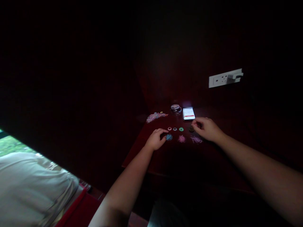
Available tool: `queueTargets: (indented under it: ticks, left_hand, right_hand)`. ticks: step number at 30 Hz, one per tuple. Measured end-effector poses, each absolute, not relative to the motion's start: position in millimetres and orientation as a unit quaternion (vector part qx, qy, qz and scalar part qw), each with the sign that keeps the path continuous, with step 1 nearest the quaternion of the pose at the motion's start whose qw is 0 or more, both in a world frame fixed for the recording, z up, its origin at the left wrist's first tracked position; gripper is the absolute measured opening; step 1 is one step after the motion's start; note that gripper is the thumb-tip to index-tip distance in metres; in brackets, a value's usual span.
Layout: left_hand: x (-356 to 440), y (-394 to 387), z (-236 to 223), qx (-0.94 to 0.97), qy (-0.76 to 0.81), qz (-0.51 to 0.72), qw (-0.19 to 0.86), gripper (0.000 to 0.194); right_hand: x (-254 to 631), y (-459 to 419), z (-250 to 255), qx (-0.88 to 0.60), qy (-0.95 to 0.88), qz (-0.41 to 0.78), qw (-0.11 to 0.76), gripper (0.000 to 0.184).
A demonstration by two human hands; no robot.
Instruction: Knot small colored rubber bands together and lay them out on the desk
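Note:
On a dark red table (165, 157) lie small rings in a row: a pink ring (169, 128), a pale ring (175, 129), a green ring (181, 129) and a dark ring (191, 129). Below them sit small heaps: a blue heap (169, 136), a pink heap (181, 138) and a purple heap (196, 139). My left hand (156, 139) rests with curled fingers, its fingertips at the blue heap. My right hand (207, 128) is curled, its fingertips pinching at the dark ring.
A lit phone (188, 113) lies at the back, beside a small round glass jar (175, 108). A mixed pile of pale bands (155, 117) lies at the back left. A wall socket (224, 78) holds a plug. A white pillow (28, 186) lies at the lower left.

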State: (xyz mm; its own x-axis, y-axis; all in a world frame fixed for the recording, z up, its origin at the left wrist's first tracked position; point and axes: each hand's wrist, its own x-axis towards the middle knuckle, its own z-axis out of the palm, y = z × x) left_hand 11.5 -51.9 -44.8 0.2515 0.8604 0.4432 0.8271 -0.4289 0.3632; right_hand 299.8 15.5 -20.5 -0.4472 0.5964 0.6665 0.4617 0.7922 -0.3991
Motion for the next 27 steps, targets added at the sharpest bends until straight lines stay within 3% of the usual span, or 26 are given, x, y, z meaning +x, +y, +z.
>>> queueTargets:
  ticks: [4, 8, 16, 27]
  left_hand:
    - [12, -52, -45, 0.778, 0.561, 0.281, 0.028, 0.033]
    - [5, -42, -48, 0.666, 0.701, 0.255, 0.007, 0.036]
    - [-18, 19, -53, 0.544, 0.810, 0.217, -0.010, 0.066]
    - [-37, 102, -54, 0.538, 0.800, 0.265, -0.015, 0.049]
  right_hand:
    - [301, 16, -22, -0.314, -0.847, 0.080, 0.420, 0.014]
    - [302, 15, -23, -0.311, -0.847, 0.084, 0.423, 0.014]
    - [300, 10, -18, -0.332, -0.844, 0.087, 0.413, 0.018]
    - [304, 12, -18, -0.359, -0.844, 0.029, 0.398, 0.018]
